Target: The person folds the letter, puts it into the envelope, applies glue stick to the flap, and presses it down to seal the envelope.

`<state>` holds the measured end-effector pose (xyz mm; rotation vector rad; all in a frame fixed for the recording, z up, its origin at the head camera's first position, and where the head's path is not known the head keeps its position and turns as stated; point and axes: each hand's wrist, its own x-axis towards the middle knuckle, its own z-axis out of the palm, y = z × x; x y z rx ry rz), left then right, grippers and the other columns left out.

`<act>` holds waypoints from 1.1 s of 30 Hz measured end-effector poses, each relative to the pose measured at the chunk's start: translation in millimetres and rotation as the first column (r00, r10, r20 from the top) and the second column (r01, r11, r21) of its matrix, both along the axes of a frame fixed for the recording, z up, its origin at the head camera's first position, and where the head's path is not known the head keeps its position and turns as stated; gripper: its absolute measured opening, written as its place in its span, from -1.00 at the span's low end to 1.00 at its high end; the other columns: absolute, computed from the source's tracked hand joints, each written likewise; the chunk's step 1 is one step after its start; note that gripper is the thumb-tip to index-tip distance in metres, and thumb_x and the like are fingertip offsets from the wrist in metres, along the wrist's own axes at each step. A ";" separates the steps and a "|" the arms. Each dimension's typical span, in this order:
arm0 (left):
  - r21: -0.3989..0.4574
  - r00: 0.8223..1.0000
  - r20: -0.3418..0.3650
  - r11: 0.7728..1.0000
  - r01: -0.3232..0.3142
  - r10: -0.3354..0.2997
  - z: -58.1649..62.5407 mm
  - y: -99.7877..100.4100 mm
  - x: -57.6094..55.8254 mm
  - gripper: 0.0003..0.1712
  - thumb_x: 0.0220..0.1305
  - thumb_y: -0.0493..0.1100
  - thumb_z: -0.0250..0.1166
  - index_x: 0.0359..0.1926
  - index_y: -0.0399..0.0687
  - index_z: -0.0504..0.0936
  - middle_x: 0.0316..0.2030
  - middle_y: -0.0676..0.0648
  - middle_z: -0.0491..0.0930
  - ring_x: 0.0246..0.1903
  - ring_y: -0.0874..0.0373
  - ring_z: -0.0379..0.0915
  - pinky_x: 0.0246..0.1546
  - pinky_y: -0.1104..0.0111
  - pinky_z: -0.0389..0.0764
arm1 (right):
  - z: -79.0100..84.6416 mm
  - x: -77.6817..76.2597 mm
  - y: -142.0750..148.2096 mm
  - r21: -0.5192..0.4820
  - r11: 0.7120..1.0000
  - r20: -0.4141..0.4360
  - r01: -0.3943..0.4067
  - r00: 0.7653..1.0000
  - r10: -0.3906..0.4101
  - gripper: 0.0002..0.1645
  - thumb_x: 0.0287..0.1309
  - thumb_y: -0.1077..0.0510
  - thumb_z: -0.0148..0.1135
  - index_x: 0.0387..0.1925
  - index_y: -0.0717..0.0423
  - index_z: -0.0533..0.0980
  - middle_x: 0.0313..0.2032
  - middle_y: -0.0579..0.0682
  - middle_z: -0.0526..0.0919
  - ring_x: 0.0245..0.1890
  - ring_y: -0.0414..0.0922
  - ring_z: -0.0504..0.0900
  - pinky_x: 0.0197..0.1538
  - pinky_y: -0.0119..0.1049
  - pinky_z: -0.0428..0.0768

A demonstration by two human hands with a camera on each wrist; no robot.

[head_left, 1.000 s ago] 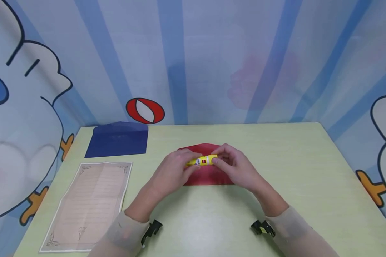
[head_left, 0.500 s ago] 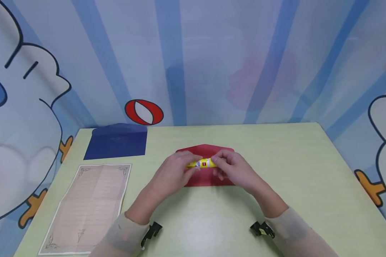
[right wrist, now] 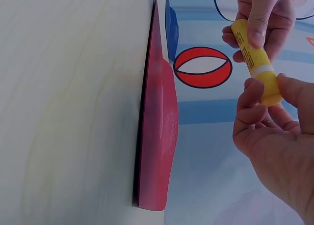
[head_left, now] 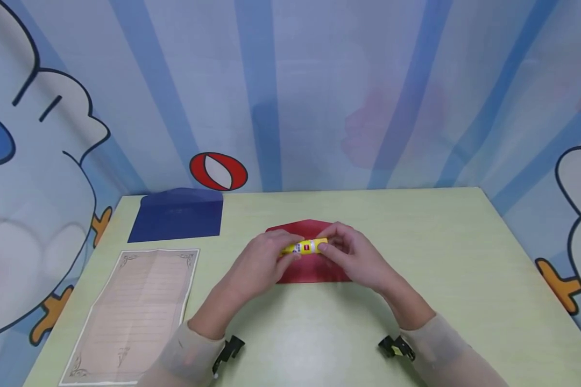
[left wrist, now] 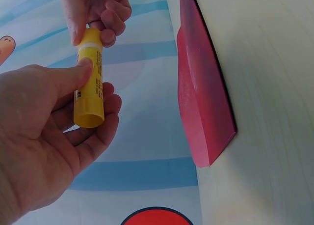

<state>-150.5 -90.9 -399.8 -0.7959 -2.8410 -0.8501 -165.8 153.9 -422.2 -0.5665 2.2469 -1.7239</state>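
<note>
A yellow glue stick (head_left: 306, 246) with a white band is held in the air between both hands. My left hand (head_left: 257, 262) grips its body, thumb on one side and curled fingers on the other, as the left wrist view shows. Thumb and fingers of my right hand (right wrist: 282, 136) pinch the capped end (right wrist: 270, 91). The cap is on, meeting the white band. Below the hands lies a red envelope (head_left: 314, 267) on the table, its flap (left wrist: 185, 87) raised. The hands cover parts of it in the head view.
At the back left of the table (head_left: 440, 242) lies a dark blue envelope (head_left: 176, 217). In front of it is a lined sheet of letter paper (head_left: 133, 312) with a decorated border. A cartoon-printed curtain (head_left: 310, 97) rises behind the table.
The right hand's fingers have shifted round the cap, turning one way and then back to their earlier pose. The left hand and the glue stick stay almost in place.
</note>
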 end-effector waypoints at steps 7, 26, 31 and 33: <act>-0.009 0.999 0.050 1.000 -0.010 0.010 1.6 -1.9 0.1 -0.53 0.33 -0.14 0.54 0.23 -0.03 0.72 0.03 0.00 0.72 -0.01 0.12 0.62 0.02 0.32 0.70 | 0.8 -0.5 1.7 -0.023 0.998 -0.108 -0.051 0.993 0.048 -0.71 0.45 0.26 0.33 0.12 0.04 0.53 -0.04 0.24 0.65 -0.12 0.39 0.61 -0.14 -0.12 0.74; -0.032 0.993 0.108 0.998 -0.052 0.055 3.8 -2.9 -0.3 -0.53 0.38 -0.12 0.50 0.26 -0.05 0.67 0.04 -0.01 0.69 -0.03 0.12 0.59 0.03 0.24 0.72 | 9.3 -4.7 10.4 0.083 0.996 -0.219 0.023 0.976 -0.005 -0.58 0.31 0.40 0.41 0.09 -0.02 0.55 -0.03 -0.02 0.63 -0.14 0.04 0.67 -0.12 -0.28 0.74; -0.013 0.991 0.106 0.997 -0.076 0.077 3.8 -2.2 -0.3 -0.50 0.38 -0.11 0.50 0.28 -0.06 0.65 0.08 -0.03 0.68 0.01 0.10 0.60 0.02 0.24 0.73 | 11.2 -5.6 13.6 0.092 0.996 -0.198 0.014 0.980 0.005 -0.57 0.32 0.37 0.42 0.13 0.00 0.54 -0.01 0.00 0.64 -0.07 0.02 0.68 -0.05 -0.26 0.75; -0.008 0.991 0.096 0.996 -0.091 0.091 3.7 -1.4 -0.6 -0.50 0.38 -0.09 0.49 0.29 -0.05 0.65 0.09 -0.03 0.68 0.02 0.10 0.60 0.03 0.23 0.73 | 12.4 -5.7 16.0 0.107 0.994 -0.190 0.025 0.982 -0.004 -0.55 0.31 0.35 0.44 0.14 0.01 0.53 -0.01 0.00 0.65 -0.04 0.02 0.68 -0.03 -0.25 0.74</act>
